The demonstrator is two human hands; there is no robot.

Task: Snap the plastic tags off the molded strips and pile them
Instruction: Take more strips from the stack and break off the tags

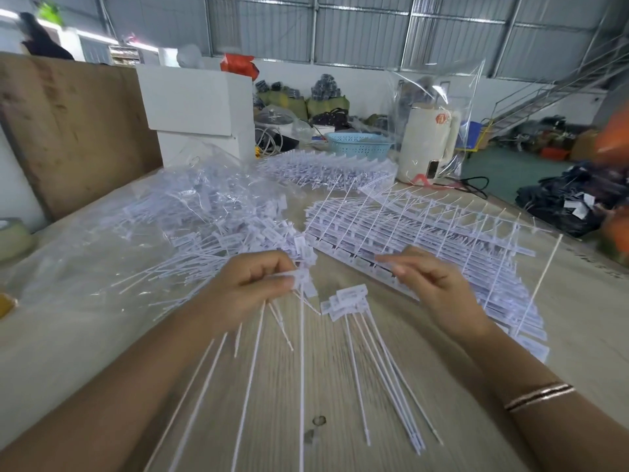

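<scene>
My left hand (252, 287) grips a bunch of loose white plastic tags (301, 279), their long thin tails fanning toward me over the wooden table (326, 386). My right hand (432, 284) rests on the near edge of a stack of molded tag strips (425, 233), fingers pinched at a tag on the strip. A small group of snapped-off tags (347, 299) lies between my hands, tails pointing at me. A big pile of loose tags (218, 226) spreads on clear plastic sheeting to the left.
More molded strips (326, 168) lie stacked at the back. Behind them stand a blue basket (357, 144), a white kettle (427, 144) in a clear bag and a white box (197, 107). A tape roll (12, 236) sits at the left edge; a brown board (75, 124) leans there.
</scene>
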